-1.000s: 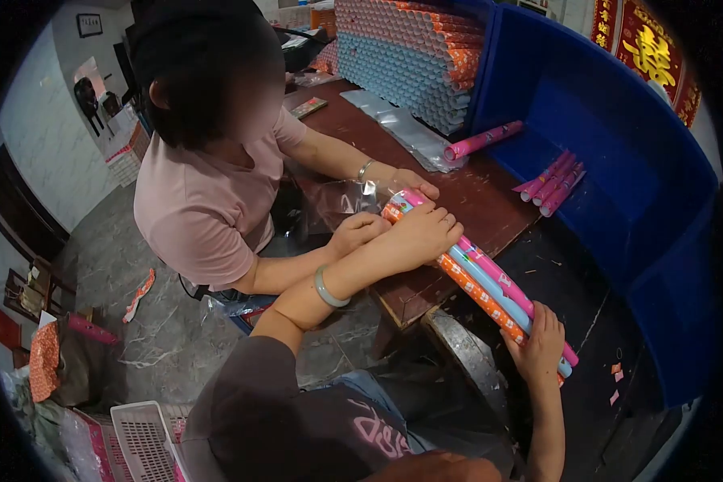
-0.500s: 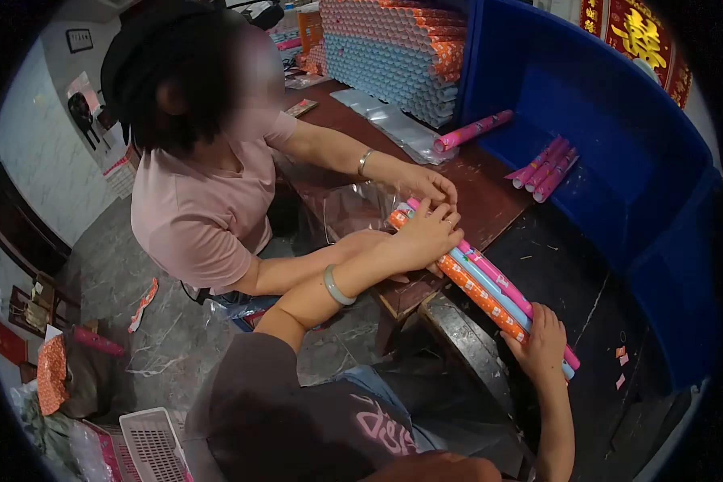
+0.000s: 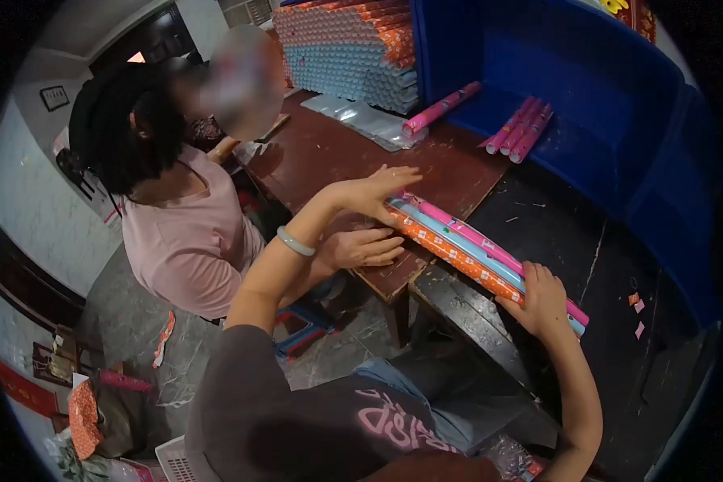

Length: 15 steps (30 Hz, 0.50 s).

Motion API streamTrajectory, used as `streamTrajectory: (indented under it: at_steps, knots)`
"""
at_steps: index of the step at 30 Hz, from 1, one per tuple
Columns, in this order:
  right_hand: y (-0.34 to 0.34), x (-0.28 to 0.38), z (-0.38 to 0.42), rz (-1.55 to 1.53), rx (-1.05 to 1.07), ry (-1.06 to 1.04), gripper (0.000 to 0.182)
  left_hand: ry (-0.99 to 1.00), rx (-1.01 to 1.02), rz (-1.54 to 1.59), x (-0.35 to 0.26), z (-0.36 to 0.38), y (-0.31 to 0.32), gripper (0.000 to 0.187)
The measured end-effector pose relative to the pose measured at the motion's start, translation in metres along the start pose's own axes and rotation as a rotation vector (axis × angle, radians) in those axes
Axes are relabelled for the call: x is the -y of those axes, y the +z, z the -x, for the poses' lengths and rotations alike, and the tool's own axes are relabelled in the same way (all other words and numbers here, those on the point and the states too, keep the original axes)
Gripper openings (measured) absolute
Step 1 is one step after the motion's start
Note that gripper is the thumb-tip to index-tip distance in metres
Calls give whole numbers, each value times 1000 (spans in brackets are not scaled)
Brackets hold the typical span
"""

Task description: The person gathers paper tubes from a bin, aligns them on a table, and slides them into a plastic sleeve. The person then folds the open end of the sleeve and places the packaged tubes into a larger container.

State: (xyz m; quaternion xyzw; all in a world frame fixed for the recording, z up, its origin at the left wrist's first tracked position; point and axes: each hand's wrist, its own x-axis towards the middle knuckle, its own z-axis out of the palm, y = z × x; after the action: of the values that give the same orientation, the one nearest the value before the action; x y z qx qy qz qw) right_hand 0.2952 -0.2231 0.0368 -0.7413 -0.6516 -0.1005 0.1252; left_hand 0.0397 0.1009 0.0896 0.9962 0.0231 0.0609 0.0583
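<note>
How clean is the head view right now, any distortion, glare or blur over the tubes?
Head view: strong fisheye bend with a black vignette at the corners; even indoor light, no glare on the bundle of tubes; left hand and right hand sharp; co-worker's hand clear, face blurred.

The person's left arm reaches far forward from the near left, bare from the dark sleeve down, with a pale green bangle on the wrist. The left hand (image 3: 373,191) lies palm down at the far end of the reach, fingers spread and stretched flat, thumb out to the side, closing on nothing. The right arm comes up from the near right, elbow bent and forearm rising steeply. The right hand (image 3: 541,299) is curled in a loose grip, fingers wrapped over and knuckles turned toward the camera.
</note>
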Motion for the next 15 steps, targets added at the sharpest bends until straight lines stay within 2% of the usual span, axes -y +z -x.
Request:
streamTrajectory:
  at_steps: [1,2,4,5,11,14,15]
  knots:
    - [-2,1,-1,-3,26,11,74,-60,98,-36,1,0,1,84]
    - [-3,3,-3,-8,56,16,73,-59,103,-39,6,-1,8,84]
    - [-4,5,-7,-12,73,20,73,123,53,-88,29,-7,36,73]
    - [-5,5,-8,-12,92,27,72,85,-25,58,30,-13,43,62]
    - [-19,-9,16,22,65,65,73,100,119,78,-24,-60,32,57]
    - [-35,-17,43,77,24,100,72,263,84,134,-60,-97,38,56]
    - [-42,-20,54,87,-5,114,72,244,167,148,-84,-109,34,68]
